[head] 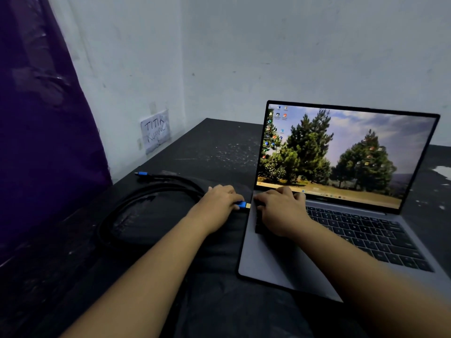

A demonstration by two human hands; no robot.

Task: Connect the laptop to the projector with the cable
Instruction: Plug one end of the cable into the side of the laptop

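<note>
An open grey laptop [268,262] stands on the dark table [214,147], its screen lit with a tree wallpaper. My left hand [219,203] grips the blue plug [241,205] of a black cable; the plug's gold tip points at the laptop's left edge, right beside it. The cable [136,198] lies coiled on the table to the left, and its other blue plug [142,174] rests free near the wall. My right hand [280,211] lies flat on the laptop's top-left corner, over the keyboard. No projector is in view.
A paper note [156,131] with handwriting is taped to the pale wall behind the table. A dark purple curtain [36,118] hangs at the left. White scuffs mark the table's far right.
</note>
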